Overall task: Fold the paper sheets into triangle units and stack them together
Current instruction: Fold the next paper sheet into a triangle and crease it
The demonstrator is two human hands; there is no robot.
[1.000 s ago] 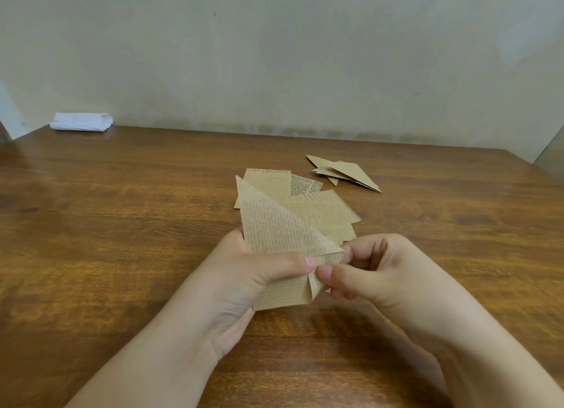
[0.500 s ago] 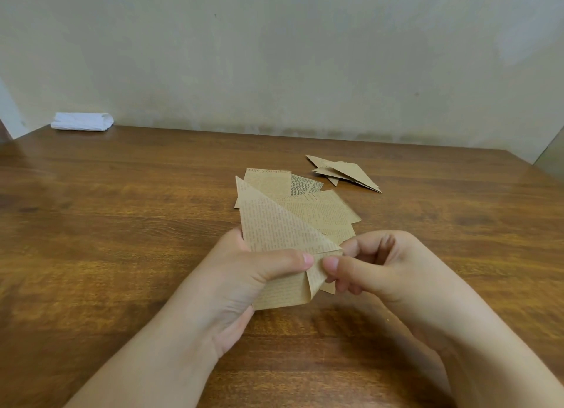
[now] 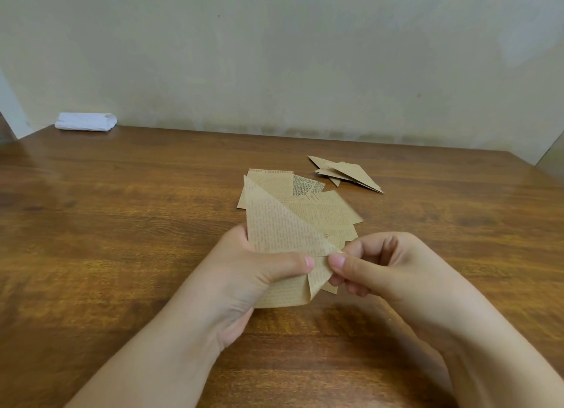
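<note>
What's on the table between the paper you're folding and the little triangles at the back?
In the head view, loose flat printed sheets lie between the held paper and the folded triangles, then bare wooden table.

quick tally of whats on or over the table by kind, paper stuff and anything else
Sheet being folded, held by left hand and right hand: 1
Pile of flat sheets: 1, sheet count unclear
Stack of folded triangles: 1, unit count unclear
White bundle: 1
Total: 4
</note>
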